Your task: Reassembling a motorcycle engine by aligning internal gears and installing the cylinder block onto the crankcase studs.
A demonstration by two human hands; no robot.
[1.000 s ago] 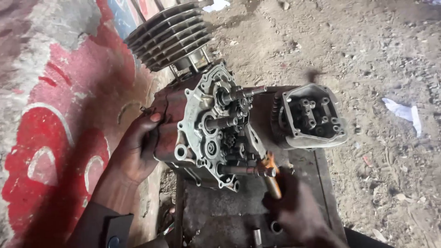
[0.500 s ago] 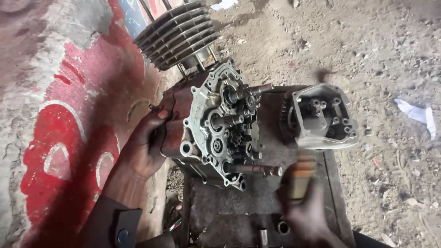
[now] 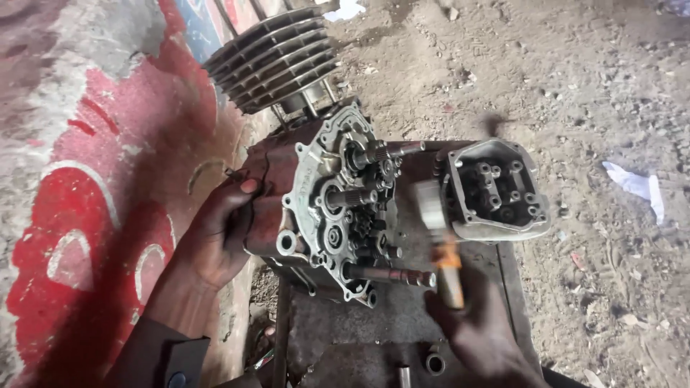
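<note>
An opened motorcycle engine case (image 3: 327, 208) stands on its side on a rusty metal stand (image 3: 374, 330), its gears and shafts exposed, with a finned cylinder (image 3: 277, 57) at its far end. My left hand (image 3: 219, 233) grips the rusty left side of the case. My right hand (image 3: 478, 327) holds an orange-handled hammer (image 3: 440, 241), blurred by motion, its head raised to the right of the gear shafts. A grey cylinder head (image 3: 496, 190) lies on the stand just right of the hammer.
A red and white painted wall (image 3: 86, 187) runs along the left. Dusty ground with stones and a scrap of white paper (image 3: 636, 187) lies to the right. Small metal sleeves (image 3: 433, 363) rest on the stand near my right hand.
The hammer in my right hand has swung from low beside the bottom shaft up toward the gear shafts. My left hand stays on the case.
</note>
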